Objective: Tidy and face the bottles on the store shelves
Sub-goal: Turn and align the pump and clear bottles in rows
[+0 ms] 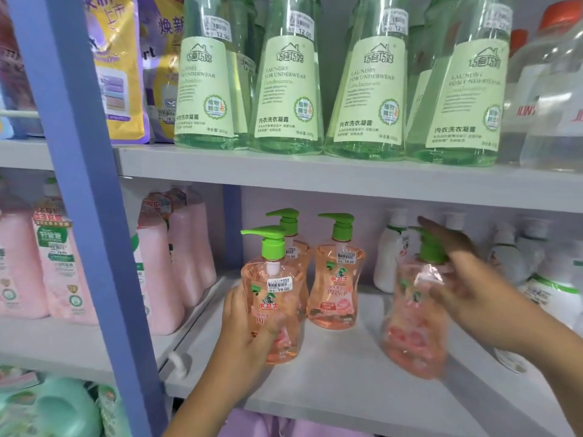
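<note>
Several pink pump bottles with green pump heads stand on the white middle shelf (pixel 340 376). My left hand (pixel 243 326) grips the front-left pink bottle (pixel 271 279) around its lower body, label facing me. My right hand (pixel 467 279) holds the right pink bottle (pixel 413 323), which is blurred, with fingers over its side and behind its green pump. Two more pink bottles stand behind, one at centre (pixel 336 285) and one partly hidden behind the front-left bottle (pixel 295 247).
Tall green laundry bottles (pixel 287 89) line the upper shelf. White bottles (pixel 391 253) stand at the back right of the middle shelf. A blue upright post (pixel 94 200) divides the bays; pink refill bottles (pixel 63 272) fill the left bay. Green and purple containers sit below.
</note>
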Action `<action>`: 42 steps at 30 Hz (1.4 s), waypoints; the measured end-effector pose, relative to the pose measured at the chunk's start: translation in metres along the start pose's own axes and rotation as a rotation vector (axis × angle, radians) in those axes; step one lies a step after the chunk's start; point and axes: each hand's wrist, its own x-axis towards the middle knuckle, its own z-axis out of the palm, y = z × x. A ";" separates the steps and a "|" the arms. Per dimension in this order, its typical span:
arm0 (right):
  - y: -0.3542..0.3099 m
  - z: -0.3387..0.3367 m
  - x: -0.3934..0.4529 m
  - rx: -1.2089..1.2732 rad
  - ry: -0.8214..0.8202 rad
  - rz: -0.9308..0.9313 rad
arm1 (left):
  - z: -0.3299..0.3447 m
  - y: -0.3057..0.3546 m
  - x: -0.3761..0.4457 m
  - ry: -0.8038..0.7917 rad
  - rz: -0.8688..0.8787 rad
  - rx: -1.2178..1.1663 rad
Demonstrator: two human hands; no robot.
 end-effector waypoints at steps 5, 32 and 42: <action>-0.027 0.030 -0.005 0.274 -0.226 -0.153 | -0.003 0.001 0.000 -0.077 -0.035 -0.106; 0.006 0.151 -0.028 0.383 -0.036 0.115 | 0.000 0.010 0.007 -0.237 -0.100 -0.078; 0.006 0.158 -0.024 0.347 -0.078 0.117 | 0.003 0.010 0.011 -0.169 -0.161 -0.137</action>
